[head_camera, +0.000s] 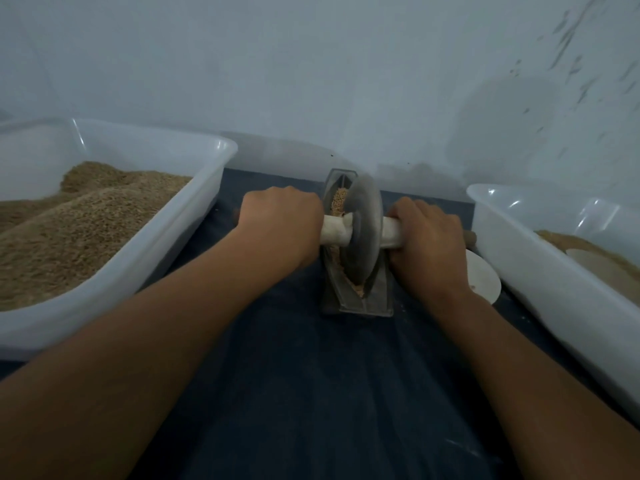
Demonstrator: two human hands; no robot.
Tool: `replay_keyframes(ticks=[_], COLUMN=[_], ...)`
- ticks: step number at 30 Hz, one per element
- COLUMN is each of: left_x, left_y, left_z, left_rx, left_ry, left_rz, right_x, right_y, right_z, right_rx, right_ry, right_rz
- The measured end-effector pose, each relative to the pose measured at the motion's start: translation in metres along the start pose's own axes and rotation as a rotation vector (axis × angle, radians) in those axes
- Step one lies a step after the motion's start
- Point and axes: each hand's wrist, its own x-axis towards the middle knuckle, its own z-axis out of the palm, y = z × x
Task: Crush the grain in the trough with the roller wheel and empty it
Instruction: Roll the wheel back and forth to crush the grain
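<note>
Metal roller wheel (363, 233) between both hands, unlabelled

Both bare forearms reach forward, roughly parallel. The left hand (282, 227) and right hand (424, 237) are curled into fists, knuckles up, each gripping one end of a pale wrapped axle handle (336, 230).
</note>
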Motion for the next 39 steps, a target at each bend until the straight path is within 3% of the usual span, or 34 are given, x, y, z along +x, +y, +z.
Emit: replay_keyframes(ticks=[8,16,31,39], left_x=[0.012,0.037,0.078,0.089], left_y=[0.001,0.002,-0.003,-0.002], left_z=[0.007,0.018,0.030,0.029], left_rx=[0.052,0.048,0.096,0.127], left_ry=[0.126,0.127,0.236,0.296], left_rz=[0.057,0.055,0.057,0.066], right_x=[0.003,0.024,0.083,0.091], right_y=[0.004,0.014,0.024,0.023], right_z=[0.006,0.025,0.037,0.036], right_rx=[-0.082,-0.175,-0.178,-0.198], right_ry=[-0.092,-0.194,-0.697,-0.731], right_rz=[0.010,0.017,0.092,0.162])
